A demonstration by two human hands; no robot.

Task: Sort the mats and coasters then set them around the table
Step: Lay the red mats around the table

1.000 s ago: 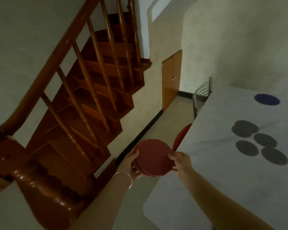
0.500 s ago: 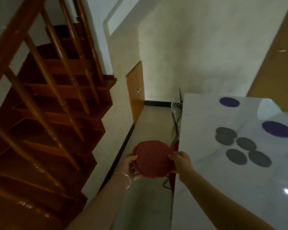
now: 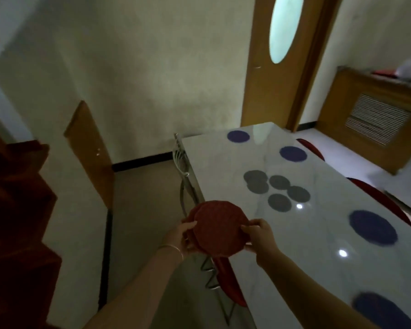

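Observation:
I hold a small stack of round red mats (image 3: 220, 227) in front of me, above the near left edge of the white marble table (image 3: 318, 245). My left hand (image 3: 184, 236) grips the stack's left rim and my right hand (image 3: 259, 237) pinches its right rim. Several blue mats lie around the table, such as a blue mat (image 3: 373, 227) at the right and another blue mat (image 3: 238, 136) at the far end. A cluster of several grey coasters (image 3: 279, 189) sits near the table's middle.
Red chairs with metal frames (image 3: 226, 281) stand along the table's left side, and more red chairs (image 3: 380, 200) along the right. A wooden door (image 3: 278, 60) and a wooden cabinet (image 3: 375, 119) are beyond the table. Stairs (image 3: 14, 198) rise at the left.
My view has swung right, from the stairs toward the table and door. Both hands keep their hold on the red mats, now nearer the table edge.

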